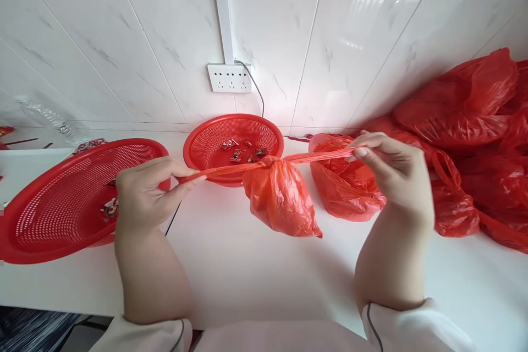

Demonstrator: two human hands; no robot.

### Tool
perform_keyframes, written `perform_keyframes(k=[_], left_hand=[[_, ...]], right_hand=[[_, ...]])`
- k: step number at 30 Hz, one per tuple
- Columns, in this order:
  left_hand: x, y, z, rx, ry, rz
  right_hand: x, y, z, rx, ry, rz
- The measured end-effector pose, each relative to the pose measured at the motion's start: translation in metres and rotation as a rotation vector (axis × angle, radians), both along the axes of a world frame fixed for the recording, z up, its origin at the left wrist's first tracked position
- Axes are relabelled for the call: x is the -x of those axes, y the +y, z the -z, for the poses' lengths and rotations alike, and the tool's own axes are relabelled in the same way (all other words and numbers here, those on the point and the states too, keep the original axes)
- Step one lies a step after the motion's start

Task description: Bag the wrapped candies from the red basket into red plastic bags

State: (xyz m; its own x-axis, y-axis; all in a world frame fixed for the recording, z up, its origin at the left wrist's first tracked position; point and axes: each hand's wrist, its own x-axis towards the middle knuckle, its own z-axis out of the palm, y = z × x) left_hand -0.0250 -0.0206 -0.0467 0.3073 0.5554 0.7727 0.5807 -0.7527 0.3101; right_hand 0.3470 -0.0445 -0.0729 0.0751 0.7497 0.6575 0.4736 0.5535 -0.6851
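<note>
Your left hand (146, 190) pinches one red strip (231, 169) between thumb and fingers, and your right hand (398, 176) pinches a second strip (322, 155) the same way, so each grip is narrow. Both strips run taut from the gathered top of one small, bulging red bag (282, 198), which hangs between your hands, tilted, over the white tabletop (268, 275).

Past the bag and between your hands stands one round red basket (202, 146), with a handful of small wrapped packets (229, 144) in it; they are too small to count surely. A second red basket (61, 220) stands to the left of your left hand, partly hidden by it, and at least one patterned packet (109, 207) shows inside.

Just left of your right hand, and partly behind it, sits one crumpled red bag (346, 192). Beyond that hand to the right, several red bags (457, 104) lie heaped; you cannot count them, as they overlap. Farther off, past your left hand, lies one clear bottle (51, 119).
</note>
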Motion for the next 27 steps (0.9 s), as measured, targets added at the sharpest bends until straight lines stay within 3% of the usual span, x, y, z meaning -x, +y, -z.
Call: perform_keyframes(k=[3,8,16,19,22,27], left_hand=[[0.006,0.000,-0.002,0.080,0.024,0.064],[-0.001,0.004,-0.002,0.428,0.162,-0.001],[-0.010,0.013,0.009,0.790,0.268,-0.018],[-0.011,0.012,0.007,0.736,0.211,-0.074],[-0.012,0.009,0.002,0.629,0.193,-0.138],[-0.012,0.006,0.000,0.609,0.230,-0.165]], right_hand=[[-0.016,-0.005,0.000,-0.009,-0.027,0.025],[-0.027,-0.007,0.002,0.267,-0.263,-0.053],[-0.015,-0.012,0.006,0.194,-0.564,-0.119],[0.010,-0.007,0.009,0.220,-0.578,-0.134],[0.055,0.003,0.026,0.327,-0.604,-0.228],[0.127,0.010,0.071,0.392,-1.003,-0.235]])
